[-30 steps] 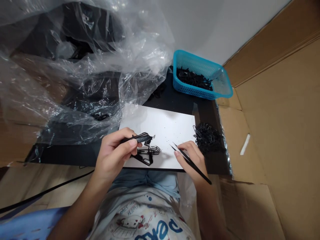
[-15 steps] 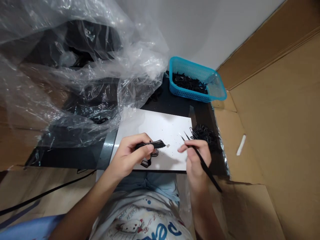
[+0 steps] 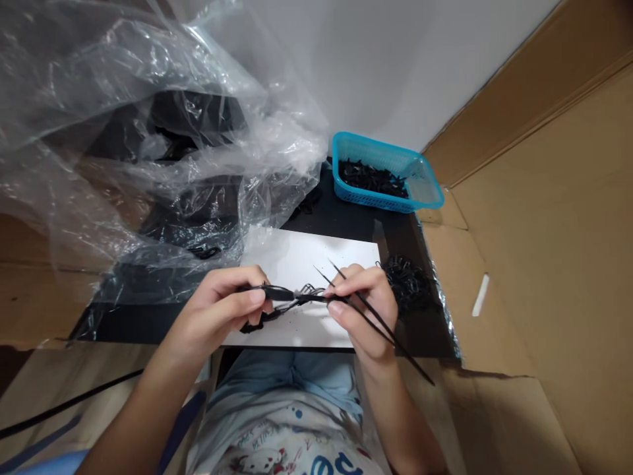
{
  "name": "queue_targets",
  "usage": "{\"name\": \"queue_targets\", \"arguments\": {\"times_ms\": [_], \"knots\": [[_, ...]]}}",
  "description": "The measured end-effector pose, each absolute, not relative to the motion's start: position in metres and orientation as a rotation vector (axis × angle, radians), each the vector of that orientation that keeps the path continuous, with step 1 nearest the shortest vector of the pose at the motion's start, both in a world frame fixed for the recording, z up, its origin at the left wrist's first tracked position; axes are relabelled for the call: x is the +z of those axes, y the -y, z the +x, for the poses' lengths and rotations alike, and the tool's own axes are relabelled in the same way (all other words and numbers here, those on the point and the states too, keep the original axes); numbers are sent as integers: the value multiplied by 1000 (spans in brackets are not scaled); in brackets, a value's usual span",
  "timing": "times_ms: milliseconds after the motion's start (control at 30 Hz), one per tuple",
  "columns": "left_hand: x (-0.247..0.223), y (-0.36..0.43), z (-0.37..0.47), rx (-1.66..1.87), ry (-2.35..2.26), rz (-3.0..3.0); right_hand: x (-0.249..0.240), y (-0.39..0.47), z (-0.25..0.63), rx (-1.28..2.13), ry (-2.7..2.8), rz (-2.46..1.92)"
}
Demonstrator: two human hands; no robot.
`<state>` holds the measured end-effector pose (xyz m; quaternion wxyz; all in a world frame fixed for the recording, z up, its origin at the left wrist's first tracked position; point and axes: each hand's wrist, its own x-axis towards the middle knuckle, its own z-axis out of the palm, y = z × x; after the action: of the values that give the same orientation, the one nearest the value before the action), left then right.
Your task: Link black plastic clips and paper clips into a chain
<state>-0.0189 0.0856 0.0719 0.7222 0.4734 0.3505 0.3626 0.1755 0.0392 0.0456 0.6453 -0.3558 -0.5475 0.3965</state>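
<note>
In the head view, the left hand (image 3: pixel 225 307) pinches one end of a black plastic piece (image 3: pixel 279 293) between thumb and fingers, its grip closed on it. The right hand (image 3: pixel 363 307) has its fingertips together on the other end, so the piece stretches between both hands above a white sheet (image 3: pixel 297 254). The right hand also holds black tweezers (image 3: pixel 378 323), tips apart and pointing away from the body, over the sheet. Looped black parts (image 3: pixel 260 322) lie beneath the left hand's side of the piece. A heap of black loops (image 3: pixel 408 280) rests on the dark table (image 3: pixel 356 221), just beside the sheet, on the right. Farther back stands a blue basket (image 3: pixel 378 200) holding black scraps (image 3: pixel 370 178); crumpled clear plastic (image 3: pixel 198 165) spreads on the left.
</note>
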Motion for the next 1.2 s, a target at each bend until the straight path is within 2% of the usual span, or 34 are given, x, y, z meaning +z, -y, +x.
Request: {"name": "queue_targets", "arguments": {"times_ms": [133, 333, 467, 800, 1200], "knots": [[64, -82, -17, 653, -649, 1041, 57, -36, 171, 706, 1418, -869], [56, -83, 2, 537, -503, 912, 58, -37, 168, 144, 1585, -897], [58, -83, 11, 497, -435, 872, 54, -35, 170, -82, 1685, -881], [81, -64, 6, 846, -705, 1386, 54, -24, 161, -22, 1414, -971], [82, -61, 3, 853, -727, 1359, 54, -18, 158, 59, 1376, -981]]}}
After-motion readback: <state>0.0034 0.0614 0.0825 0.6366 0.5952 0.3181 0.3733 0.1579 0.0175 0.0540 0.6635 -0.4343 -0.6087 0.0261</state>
